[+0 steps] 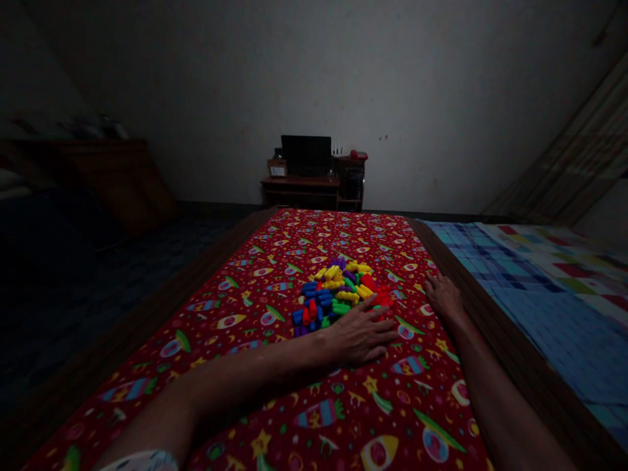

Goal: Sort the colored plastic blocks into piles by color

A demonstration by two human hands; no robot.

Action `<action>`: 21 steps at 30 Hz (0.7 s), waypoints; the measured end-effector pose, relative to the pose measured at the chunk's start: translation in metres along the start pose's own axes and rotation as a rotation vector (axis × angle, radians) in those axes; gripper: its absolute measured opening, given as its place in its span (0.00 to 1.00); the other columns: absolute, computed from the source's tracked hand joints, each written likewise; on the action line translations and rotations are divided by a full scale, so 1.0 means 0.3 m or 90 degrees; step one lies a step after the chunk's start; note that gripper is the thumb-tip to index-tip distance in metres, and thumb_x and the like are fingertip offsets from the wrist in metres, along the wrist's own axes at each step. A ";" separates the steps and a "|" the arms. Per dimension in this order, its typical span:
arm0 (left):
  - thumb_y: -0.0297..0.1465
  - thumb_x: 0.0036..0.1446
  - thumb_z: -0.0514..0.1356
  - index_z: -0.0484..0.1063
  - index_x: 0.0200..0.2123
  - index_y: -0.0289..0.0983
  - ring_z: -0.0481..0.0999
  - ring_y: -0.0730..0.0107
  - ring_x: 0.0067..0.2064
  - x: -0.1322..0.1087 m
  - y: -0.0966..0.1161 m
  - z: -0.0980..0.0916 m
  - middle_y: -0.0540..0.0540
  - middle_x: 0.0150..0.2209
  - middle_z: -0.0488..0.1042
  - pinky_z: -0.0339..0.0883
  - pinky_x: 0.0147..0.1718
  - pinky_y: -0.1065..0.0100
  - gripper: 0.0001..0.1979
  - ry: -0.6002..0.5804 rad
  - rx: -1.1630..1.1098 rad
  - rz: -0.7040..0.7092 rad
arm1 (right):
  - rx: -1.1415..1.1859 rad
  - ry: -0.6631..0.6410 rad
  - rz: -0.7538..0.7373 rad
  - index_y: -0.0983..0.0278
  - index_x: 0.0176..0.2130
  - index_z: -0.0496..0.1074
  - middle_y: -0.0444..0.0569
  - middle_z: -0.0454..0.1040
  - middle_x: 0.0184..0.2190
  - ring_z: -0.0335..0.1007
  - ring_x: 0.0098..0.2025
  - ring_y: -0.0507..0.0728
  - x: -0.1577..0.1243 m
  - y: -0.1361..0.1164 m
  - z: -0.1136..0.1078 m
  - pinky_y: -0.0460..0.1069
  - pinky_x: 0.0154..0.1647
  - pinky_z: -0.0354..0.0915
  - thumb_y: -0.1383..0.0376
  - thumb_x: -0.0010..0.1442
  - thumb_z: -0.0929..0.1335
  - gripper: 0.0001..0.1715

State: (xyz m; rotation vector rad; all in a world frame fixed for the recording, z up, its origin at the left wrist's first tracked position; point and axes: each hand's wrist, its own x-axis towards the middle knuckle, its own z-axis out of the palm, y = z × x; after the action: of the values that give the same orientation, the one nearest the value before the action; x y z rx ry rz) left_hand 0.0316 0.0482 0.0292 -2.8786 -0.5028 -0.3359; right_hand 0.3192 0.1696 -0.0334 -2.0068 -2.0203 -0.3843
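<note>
A loose heap of small plastic pieces (pixel 324 298) in blue, yellow, green, red and purple lies on a red patterned cloth (pixel 314 413). They look like clothes pegs or toy blocks; the dim light hides their exact kind. My left hand (pixel 363 333) reaches across the near side of the heap, palm down, its fingers stretched out to the right. Its upper fingers lie against the heap's near right edge, and part of the heap is hidden behind it. Resting on the cloth's right edge, apart from the heap, is my right hand (pixel 444 297), flat with nothing visible in it.
A low desk (pixel 299 185) with a dark monitor (pixel 307 155) stands against the far wall. To the right lies bedding (pixel 515 307) in blue check and coloured squares. A wooden cabinet (pixel 112 176) is at the far left. Brown borders run along the cloth's sides.
</note>
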 end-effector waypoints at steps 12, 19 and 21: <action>0.39 0.67 0.47 0.61 0.61 0.48 0.48 0.63 0.69 -0.191 0.092 -0.062 0.53 0.65 0.60 0.41 0.67 0.53 0.21 -0.054 -0.064 0.027 | -0.015 0.007 -0.023 0.68 0.57 0.69 0.61 0.72 0.52 0.66 0.53 0.63 0.007 0.013 0.005 0.54 0.56 0.59 0.60 0.67 0.54 0.28; 0.34 0.68 0.46 0.57 0.63 0.46 0.48 0.67 0.69 -0.247 -0.112 -0.045 0.52 0.67 0.57 0.38 0.67 0.54 0.22 -0.078 -0.028 -0.031 | -0.008 -0.013 -0.011 0.68 0.57 0.69 0.61 0.71 0.53 0.65 0.54 0.62 0.005 0.002 -0.007 0.55 0.55 0.59 0.61 0.67 0.55 0.27; 0.35 0.67 0.49 0.60 0.62 0.47 0.51 0.66 0.68 -0.250 -0.134 -0.051 0.52 0.66 0.59 0.40 0.67 0.54 0.21 -0.043 -0.001 -0.032 | -0.004 -0.017 -0.003 0.67 0.57 0.69 0.61 0.71 0.53 0.65 0.54 0.62 0.004 0.002 -0.007 0.55 0.55 0.59 0.61 0.66 0.55 0.27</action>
State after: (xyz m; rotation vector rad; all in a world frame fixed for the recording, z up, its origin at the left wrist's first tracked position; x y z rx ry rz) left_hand -0.0540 0.0585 0.0309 -2.8906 -0.5863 -0.2483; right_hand 0.3196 0.1699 -0.0310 -2.0210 -2.0425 -0.3666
